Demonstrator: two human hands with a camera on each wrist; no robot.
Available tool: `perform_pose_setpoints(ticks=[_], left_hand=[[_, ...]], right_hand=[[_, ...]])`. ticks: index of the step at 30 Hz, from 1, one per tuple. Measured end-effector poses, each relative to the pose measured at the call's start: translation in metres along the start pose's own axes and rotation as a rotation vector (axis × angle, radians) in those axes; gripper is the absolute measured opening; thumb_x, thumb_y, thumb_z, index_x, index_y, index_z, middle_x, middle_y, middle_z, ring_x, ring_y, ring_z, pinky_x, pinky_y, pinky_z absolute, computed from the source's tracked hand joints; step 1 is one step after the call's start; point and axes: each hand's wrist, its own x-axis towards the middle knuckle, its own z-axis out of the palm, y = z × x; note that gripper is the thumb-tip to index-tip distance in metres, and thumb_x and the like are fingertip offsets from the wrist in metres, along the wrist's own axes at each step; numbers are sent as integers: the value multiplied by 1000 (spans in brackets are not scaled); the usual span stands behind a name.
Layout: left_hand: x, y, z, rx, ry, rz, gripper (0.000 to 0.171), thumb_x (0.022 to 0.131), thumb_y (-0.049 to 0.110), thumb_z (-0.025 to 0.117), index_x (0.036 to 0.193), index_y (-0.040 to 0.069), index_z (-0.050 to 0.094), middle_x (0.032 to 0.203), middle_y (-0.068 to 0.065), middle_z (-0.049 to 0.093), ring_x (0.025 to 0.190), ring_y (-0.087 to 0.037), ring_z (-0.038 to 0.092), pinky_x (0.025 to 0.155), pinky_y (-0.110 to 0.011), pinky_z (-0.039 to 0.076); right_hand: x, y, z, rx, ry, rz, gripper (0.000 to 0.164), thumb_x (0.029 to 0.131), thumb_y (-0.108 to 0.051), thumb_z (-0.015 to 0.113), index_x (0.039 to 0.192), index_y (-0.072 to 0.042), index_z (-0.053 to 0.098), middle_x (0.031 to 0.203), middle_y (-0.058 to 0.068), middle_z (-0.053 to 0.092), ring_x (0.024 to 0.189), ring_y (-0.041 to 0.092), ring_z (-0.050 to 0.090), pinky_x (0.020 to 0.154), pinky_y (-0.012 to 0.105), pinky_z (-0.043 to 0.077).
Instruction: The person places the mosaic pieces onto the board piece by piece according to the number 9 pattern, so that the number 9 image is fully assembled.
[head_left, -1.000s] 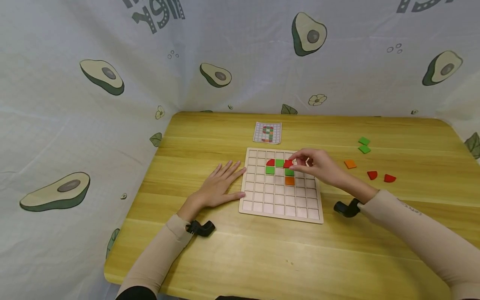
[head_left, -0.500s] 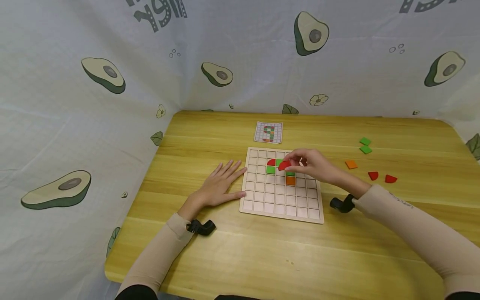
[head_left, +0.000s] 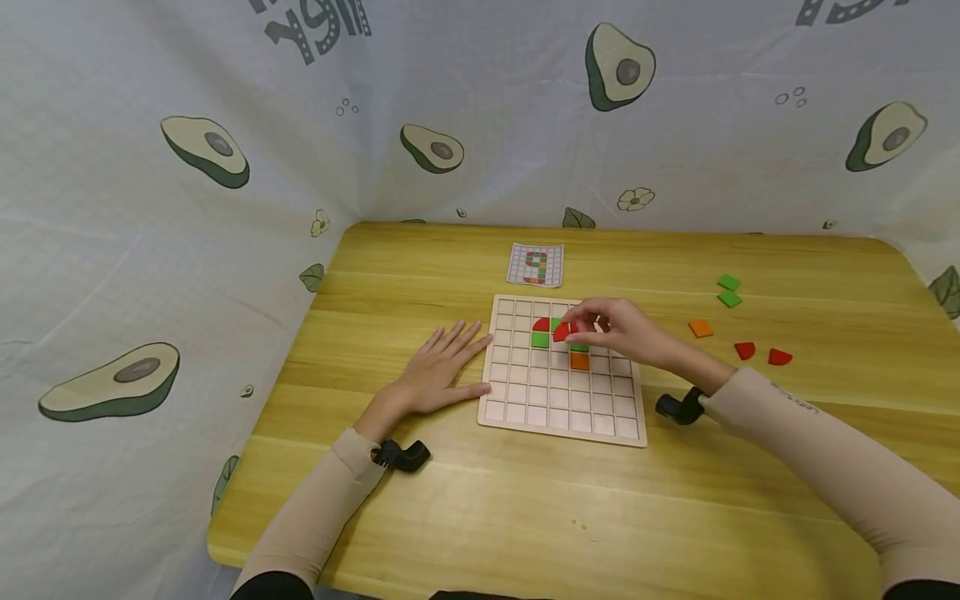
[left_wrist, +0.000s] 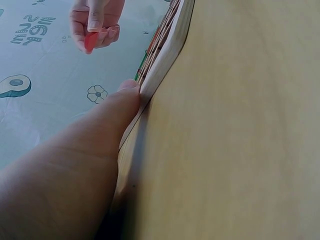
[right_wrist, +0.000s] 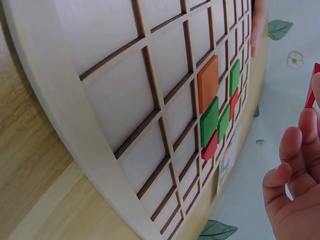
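Note:
My right hand (head_left: 622, 327) pinches a red quarter-circle tile (head_left: 562, 332) between thumb and fingertips, raised above the square grid board (head_left: 558, 400). In the left wrist view the red tile (left_wrist: 90, 42) hangs well over the board's edge. Set in the grid are a red rounded tile (head_left: 542, 325), a green square (head_left: 540, 340) and an orange square (head_left: 580, 362); the right wrist view also shows another red tile (right_wrist: 210, 146) beside a green square (right_wrist: 209, 121). My left hand (head_left: 431, 375) lies flat with fingers spread, its thumb (left_wrist: 131, 92) touching the board's left edge.
A small printed card (head_left: 535, 265) with a coloured grid figure lies behind the board. To the right on the wooden table (head_left: 480, 500) are two green squares (head_left: 729, 298), an orange square (head_left: 701, 328) and two red rounded tiles (head_left: 780, 357). Patterned cloth hangs behind.
My right hand has shifted slightly left over the board with the red tile in its fingertips. The left hand and the loose tiles have stayed in place.

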Motion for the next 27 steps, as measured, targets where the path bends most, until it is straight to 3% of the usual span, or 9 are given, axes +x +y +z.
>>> perform_pose_setpoints(ticks=[12, 19, 27], left_hand=[[-1, -1, 1, -7, 8, 6, 81, 98, 66, 42, 162, 27, 12, 168, -2, 2, 153, -25, -2, 121, -45, -5], [-1, 0, -1, -11, 20, 6, 81, 98, 65, 44, 162, 27, 12, 168, -3, 4, 153, -26, -1, 121, -45, -5], [0, -1, 0, -2, 15, 10, 82, 97, 67, 42, 162, 27, 11, 168, -3, 3, 153, -25, -2, 121, -45, -6]], right_hand=[[8, 5, 6, 24, -67, -18, 21, 87, -4, 77, 107, 1, 72, 72, 0, 55, 62, 15, 45, 53, 24, 36], [16, 3, 2, 0, -66, -53, 20, 86, -2, 77, 105, 1, 73, 71, 1, 53, 63, 17, 45, 54, 26, 36], [22, 4, 7, 57, -129, 4, 23, 86, -4, 78, 108, 2, 73, 75, 3, 56, 63, 17, 43, 56, 23, 35]])
